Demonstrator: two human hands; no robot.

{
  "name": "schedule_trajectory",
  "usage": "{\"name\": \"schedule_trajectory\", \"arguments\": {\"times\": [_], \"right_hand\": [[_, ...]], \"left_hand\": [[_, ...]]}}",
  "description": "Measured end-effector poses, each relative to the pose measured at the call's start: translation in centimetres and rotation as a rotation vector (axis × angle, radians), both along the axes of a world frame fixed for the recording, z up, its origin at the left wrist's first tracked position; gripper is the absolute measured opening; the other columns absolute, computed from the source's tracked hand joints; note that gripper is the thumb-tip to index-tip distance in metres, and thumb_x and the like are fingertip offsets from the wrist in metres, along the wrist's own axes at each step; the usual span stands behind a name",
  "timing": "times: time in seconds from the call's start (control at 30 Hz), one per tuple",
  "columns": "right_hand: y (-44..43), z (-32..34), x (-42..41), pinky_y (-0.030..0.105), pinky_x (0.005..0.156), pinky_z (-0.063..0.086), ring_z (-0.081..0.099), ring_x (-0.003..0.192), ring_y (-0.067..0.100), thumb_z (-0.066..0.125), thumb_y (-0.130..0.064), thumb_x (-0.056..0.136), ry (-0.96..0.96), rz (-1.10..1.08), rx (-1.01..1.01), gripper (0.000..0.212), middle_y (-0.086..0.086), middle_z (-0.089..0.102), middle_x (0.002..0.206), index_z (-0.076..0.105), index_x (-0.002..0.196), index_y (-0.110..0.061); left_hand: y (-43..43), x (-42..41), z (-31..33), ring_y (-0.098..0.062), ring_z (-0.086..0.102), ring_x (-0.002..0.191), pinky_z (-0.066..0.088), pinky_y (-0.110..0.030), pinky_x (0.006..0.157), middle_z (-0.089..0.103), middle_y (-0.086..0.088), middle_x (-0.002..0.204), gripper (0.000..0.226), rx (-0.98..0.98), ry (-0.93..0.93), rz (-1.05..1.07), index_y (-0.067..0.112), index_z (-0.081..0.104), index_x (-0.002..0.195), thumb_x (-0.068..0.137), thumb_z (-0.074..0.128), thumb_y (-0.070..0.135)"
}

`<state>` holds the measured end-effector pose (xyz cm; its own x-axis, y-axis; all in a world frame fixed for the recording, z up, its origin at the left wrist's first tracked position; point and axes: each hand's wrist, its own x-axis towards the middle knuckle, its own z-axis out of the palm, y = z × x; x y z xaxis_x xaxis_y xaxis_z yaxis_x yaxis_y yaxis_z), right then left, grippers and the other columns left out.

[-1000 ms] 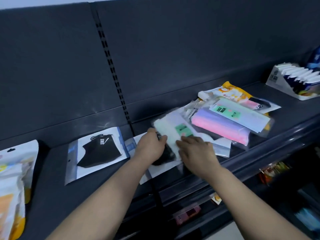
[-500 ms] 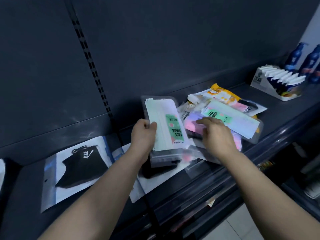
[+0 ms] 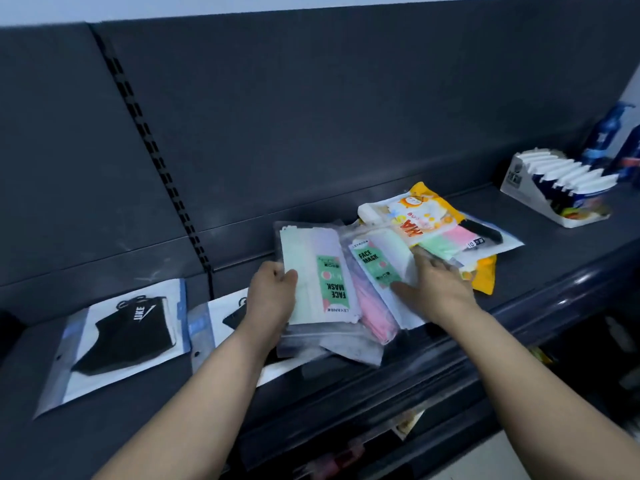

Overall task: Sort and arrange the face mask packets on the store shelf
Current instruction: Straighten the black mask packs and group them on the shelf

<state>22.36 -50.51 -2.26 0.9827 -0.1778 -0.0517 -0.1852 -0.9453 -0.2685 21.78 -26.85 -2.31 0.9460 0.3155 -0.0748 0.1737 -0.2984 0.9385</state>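
Observation:
My left hand (image 3: pixel 272 299) grips the left edge of a clear face mask packet (image 3: pixel 317 282) with a green label, held tilted above the shelf. Beside it, my right hand (image 3: pixel 431 289) holds a second green-label face mask packet (image 3: pixel 379 263), thumb on top, with pink masks (image 3: pixel 375 311) showing underneath. Behind them lies an orange and white mask packet (image 3: pixel 420 213) over a pink and green packet (image 3: pixel 450 240). Two black mask packets lie flat to the left: one (image 3: pixel 121 337) in full view, the other (image 3: pixel 221 318) partly hidden by my left arm.
The dark shelf (image 3: pixel 540 244) has a raised front rail (image 3: pixel 519 317). A white display box of sachets (image 3: pixel 554 188) stands at the far right with blue bottles (image 3: pixel 606 133) behind it. A slotted upright (image 3: pixel 156 161) runs down the back panel. Lower shelves hold small goods.
My right hand has picked up the second green-label packet and brought it beside the one in my left hand. The orange packet beneath the pile is now uncovered.

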Motion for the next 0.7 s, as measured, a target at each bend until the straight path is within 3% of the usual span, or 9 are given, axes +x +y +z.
{"name": "schedule_trajectory", "arguments": {"times": [0.1,0.17,0.23,0.3,0.33,0.4,0.53,0.63,0.7], "right_hand": [[-0.9,-0.6,0.6,0.040,0.091,0.044,0.046,0.123,0.031,0.063,-0.065,0.073,0.023,0.032,0.061,0.093,0.008,0.049,0.136,0.021,0.146,-0.023],[-1.7,-0.3,0.9,0.038,0.089,0.048,0.053,0.116,0.029,0.072,-0.064,0.064,0.020,0.006,0.140,0.096,0.006,0.055,0.126,0.033,0.139,-0.018],[-2.3,0.2,1.2,0.039,0.085,0.051,0.060,0.099,0.024,0.073,-0.069,0.057,0.084,0.006,0.149,0.080,0.002,0.065,0.106,0.054,0.113,-0.016],[-2.7,0.4,1.3,0.039,0.081,0.053,0.061,0.088,0.021,0.071,-0.075,0.052,0.153,0.026,0.181,0.072,-0.003,0.066,0.092,0.058,0.096,-0.019],[-2.8,0.2,1.3,0.039,0.081,0.053,0.061,0.091,0.022,0.072,-0.075,0.050,0.141,0.041,0.223,0.075,-0.004,0.065,0.096,0.057,0.101,-0.021],[-2.7,0.1,1.5,0.040,0.080,0.051,0.060,0.100,0.027,0.075,-0.063,0.059,0.007,0.049,0.336,0.074,-0.001,0.063,0.109,0.052,0.115,-0.021],[-1.5,1.5,1.7,0.039,0.077,0.045,0.059,0.097,0.032,0.062,-0.030,0.087,-0.296,0.055,0.633,0.036,0.007,0.062,0.108,0.047,0.115,-0.013],[1.0,2.9,1.5,0.046,0.079,0.053,0.063,0.090,0.027,0.055,-0.016,0.088,-0.311,0.137,0.991,0.022,-0.004,0.062,0.094,0.046,0.107,-0.021],[3.4,2.9,1.0,0.049,0.079,0.055,0.065,0.084,0.024,0.052,-0.007,0.087,-0.225,0.216,1.104,0.024,-0.009,0.063,0.091,0.047,0.100,-0.027]], "left_hand": [[-0.2,-0.5,-0.4,-0.028,0.068,0.082,0.056,-0.042,0.074,0.069,-0.006,0.094,0.010,-0.008,0.060,0.033,0.016,0.055,0.103,0.094,0.050,0.015],[-0.5,-1.0,-0.6,-0.029,0.068,0.078,0.052,-0.035,0.062,0.070,-0.009,0.094,0.016,-0.023,0.063,0.066,0.017,0.054,0.109,0.094,0.050,0.014],[-0.7,-1.5,-0.6,-0.024,0.060,0.064,0.042,-0.027,0.052,0.069,-0.010,0.088,0.017,-0.046,0.033,0.109,0.018,0.053,0.111,0.095,0.050,0.013],[-0.8,-1.9,-0.6,-0.019,0.054,0.057,0.039,-0.025,0.052,0.066,-0.009,0.085,0.019,-0.066,0.022,0.145,0.017,0.053,0.112,0.094,0.050,0.011],[-0.8,-2.1,-0.7,-0.020,0.054,0.059,0.041,-0.027,0.055,0.066,-0.010,0.088,0.020,-0.081,0.017,0.158,0.017,0.053,0.113,0.094,0.051,0.011],[-0.7,-2.6,-0.3,-0.025,0.060,0.069,0.048,-0.035,0.064,0.069,-0.013,0.099,0.020,-0.098,0.002,0.187,0.018,0.053,0.112,0.094,0.052,0.011],[0.0,-3.5,0.7,-0.026,0.063,0.085,0.050,-0.038,0.074,0.068,-0.004,0.105,0.015,-0.113,-0.077,0.258,0.018,0.054,0.107,0.097,0.050,0.008],[1.1,-4.6,1.4,-0.025,0.062,0.085,0.050,-0.039,0.076,0.068,-0.002,0.106,0.017,-0.108,-0.140,0.325,0.026,0.055,0.101,0.096,0.052,0.010],[2.6,-5.8,1.5,-0.025,0.064,0.086,0.052,-0.041,0.078,0.069,-0.001,0.103,0.020,-0.084,-0.166,0.372,0.030,0.056,0.096,0.093,0.053,0.010]]}}
